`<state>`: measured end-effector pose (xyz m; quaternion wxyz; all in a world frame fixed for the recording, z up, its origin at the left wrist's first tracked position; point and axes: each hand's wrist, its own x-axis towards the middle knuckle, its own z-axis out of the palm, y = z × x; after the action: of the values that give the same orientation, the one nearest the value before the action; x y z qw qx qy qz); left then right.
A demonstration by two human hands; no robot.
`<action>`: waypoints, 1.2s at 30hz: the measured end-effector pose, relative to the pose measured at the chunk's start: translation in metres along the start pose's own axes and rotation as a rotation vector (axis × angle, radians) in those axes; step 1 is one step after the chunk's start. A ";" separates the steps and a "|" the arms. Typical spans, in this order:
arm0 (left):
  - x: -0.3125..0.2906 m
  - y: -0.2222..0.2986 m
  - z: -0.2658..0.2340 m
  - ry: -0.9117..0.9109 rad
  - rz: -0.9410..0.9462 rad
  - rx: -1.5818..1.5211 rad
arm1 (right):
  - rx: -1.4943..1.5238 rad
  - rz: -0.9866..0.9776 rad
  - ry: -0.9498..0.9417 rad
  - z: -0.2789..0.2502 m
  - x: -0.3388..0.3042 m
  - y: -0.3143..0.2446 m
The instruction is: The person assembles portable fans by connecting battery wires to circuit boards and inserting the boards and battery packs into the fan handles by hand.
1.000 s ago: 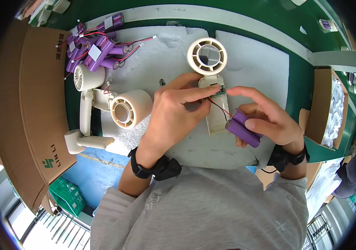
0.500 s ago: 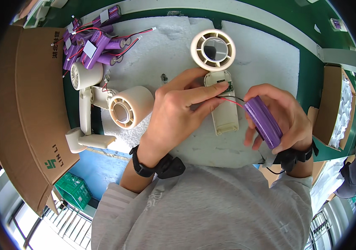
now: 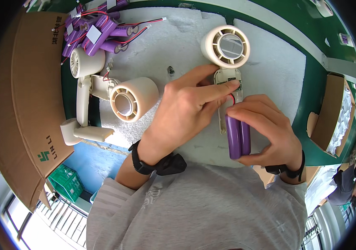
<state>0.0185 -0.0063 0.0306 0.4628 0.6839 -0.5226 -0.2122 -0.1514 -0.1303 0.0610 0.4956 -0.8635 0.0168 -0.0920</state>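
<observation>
A cream handheld fan body (image 3: 226,48) lies on the white foam mat (image 3: 269,71), its round head far from me and its open handle toward me. My left hand (image 3: 186,110) rests on the handle, its fingertips pressing the small circuit board at the top. A purple twin-cell battery pack (image 3: 238,136) with red wire is gripped by my right hand (image 3: 265,129), held lengthwise over the lower part of the handle.
Two more cream fan bodies (image 3: 115,98) lie at the left of the mat. A heap of purple battery packs (image 3: 96,29) sits at the far left. A large cardboard sheet (image 3: 19,96) flanks the left; an open carton (image 3: 332,116) stands at the right.
My right hand has brought the battery pack from the right down onto the fan handle, turning it lengthwise. The left hand kept its fingers on the circuit board.
</observation>
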 end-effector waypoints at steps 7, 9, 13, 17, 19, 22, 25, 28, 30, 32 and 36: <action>0.002 -0.003 0.000 -0.004 0.018 -0.018 | -0.165 -0.027 0.080 0.014 0.000 0.009; 0.001 -0.002 -0.002 -0.009 0.030 -0.023 | -0.275 -0.058 0.050 0.013 0.000 0.007; 0.002 -0.002 -0.003 -0.009 0.031 -0.025 | -0.360 -0.040 0.022 0.012 0.001 0.001; 0.002 -0.004 -0.003 -0.016 0.038 -0.026 | -0.362 -0.005 0.033 0.015 -0.001 -0.001; 0.002 -0.004 -0.003 -0.019 0.034 -0.030 | -0.352 0.004 0.042 0.016 -0.003 -0.001; 0.001 -0.002 -0.005 -0.024 0.025 -0.038 | -0.316 0.015 0.095 0.018 -0.006 -0.001; 0.001 -0.003 -0.005 -0.031 0.020 -0.020 | -0.383 -0.012 0.103 0.019 -0.006 -0.002; 0.002 -0.002 -0.005 -0.035 0.014 -0.027 | -0.418 -0.029 0.113 0.020 -0.007 -0.002; 0.002 -0.001 -0.005 -0.039 0.010 -0.033 | -0.427 -0.028 0.124 0.021 -0.009 -0.002; 0.003 -0.002 -0.005 -0.041 0.005 -0.047 | -0.439 -0.020 0.124 0.022 -0.008 -0.004; 0.002 -0.002 -0.006 -0.042 -0.006 -0.069 | -0.466 -0.002 0.138 0.024 -0.007 -0.006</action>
<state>0.0249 -0.0059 0.0321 0.4745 0.6645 -0.5224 -0.2457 -0.1544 -0.1059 0.0533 0.2804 -0.9463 0.0707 -0.1448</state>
